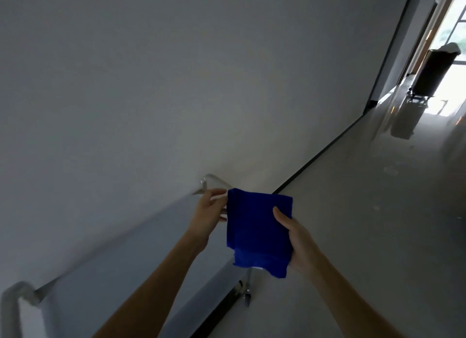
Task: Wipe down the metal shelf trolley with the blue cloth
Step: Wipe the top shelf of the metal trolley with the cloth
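A folded blue cloth (258, 230) hangs in the air in front of me, held by both hands. My left hand (209, 211) pinches its upper left edge. My right hand (298, 239) grips its right side, thumb on the front. Below and behind the cloth stands the metal shelf trolley (113, 257), its flat grey top shelf running from lower left toward the centre. A rounded rail corner (210, 181) shows just above my left hand, another rail corner (15, 297) at the lower left. A caster wheel (247, 296) is visible under the cloth.
A plain white wall (151, 73) fills the left and top, met by a dark skirting line (327, 146). Grey corridor floor (365, 224) stretches to the right. Far off, a dark cart (433, 73) stands before a bright window.
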Motion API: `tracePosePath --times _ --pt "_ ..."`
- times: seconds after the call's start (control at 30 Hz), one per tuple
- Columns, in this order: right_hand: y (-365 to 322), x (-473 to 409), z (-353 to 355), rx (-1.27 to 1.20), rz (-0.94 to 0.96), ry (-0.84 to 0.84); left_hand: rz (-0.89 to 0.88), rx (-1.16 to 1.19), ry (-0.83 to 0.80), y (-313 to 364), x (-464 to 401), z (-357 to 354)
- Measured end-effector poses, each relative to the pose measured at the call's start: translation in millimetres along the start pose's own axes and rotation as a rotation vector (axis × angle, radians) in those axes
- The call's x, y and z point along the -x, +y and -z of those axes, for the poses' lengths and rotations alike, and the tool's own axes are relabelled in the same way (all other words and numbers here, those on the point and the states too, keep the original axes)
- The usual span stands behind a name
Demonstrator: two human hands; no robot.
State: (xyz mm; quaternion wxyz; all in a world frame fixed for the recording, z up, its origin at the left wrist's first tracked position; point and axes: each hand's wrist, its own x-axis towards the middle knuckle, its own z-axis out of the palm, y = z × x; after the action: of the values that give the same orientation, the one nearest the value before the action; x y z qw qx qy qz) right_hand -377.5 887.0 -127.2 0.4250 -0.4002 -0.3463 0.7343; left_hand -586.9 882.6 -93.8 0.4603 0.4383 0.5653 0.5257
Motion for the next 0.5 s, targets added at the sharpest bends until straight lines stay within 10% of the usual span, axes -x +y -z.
tracePosePath --times 0.23,0.5 --pt "-12.9 -98.3 26.5 0.275 0.113 0.179 0.086 -0.171 0.088 -66.3 -71.8 3.9" --pt "-19.4 -239.3 47.2 1.153 0.576 0.262 0.099 -0.384 0.149 -134.3 -156.2 5.3"
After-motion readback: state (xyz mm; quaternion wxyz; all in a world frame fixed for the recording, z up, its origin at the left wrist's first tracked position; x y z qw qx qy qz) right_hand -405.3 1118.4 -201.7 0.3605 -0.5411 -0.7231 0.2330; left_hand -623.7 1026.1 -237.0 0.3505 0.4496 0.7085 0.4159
